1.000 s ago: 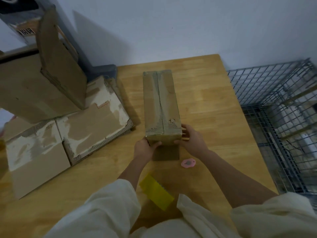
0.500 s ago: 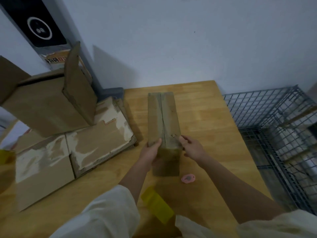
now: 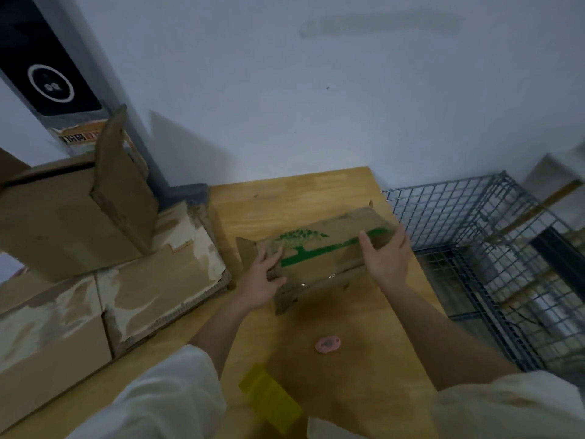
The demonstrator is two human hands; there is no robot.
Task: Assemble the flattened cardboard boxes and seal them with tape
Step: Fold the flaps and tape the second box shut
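Box (image 3: 319, 251), long and narrow, green tree print on the upturned face, lying crosswise near the table's (image 3: 285, 198) far right corner, partly blurred. Left hand (image 3: 264, 278) gripping the left end, thumb over the printed face, fingers wrapped round the near edge. Right hand (image 3: 387, 256) holding the right end, thumb on top, fingers curled behind the far side. Loose flap sticking out at the left end; near flaps hanging toward the table. Probably mid-turn, to bring an unsealed side up.

For a clean turn: keep both ends supported, set down flat before letting go, square the body, then press flaps flush so the seam meets. Watch the right end, close to the table's right edge above the wire cage (image 3: 493, 248).

Pink disc (image 3: 327, 344) and yellow object (image 3: 269, 396) toward the near edge; whether either is tape, cannot tell. More cardboard boxes (image 3: 95, 248) stacked along the left edge.
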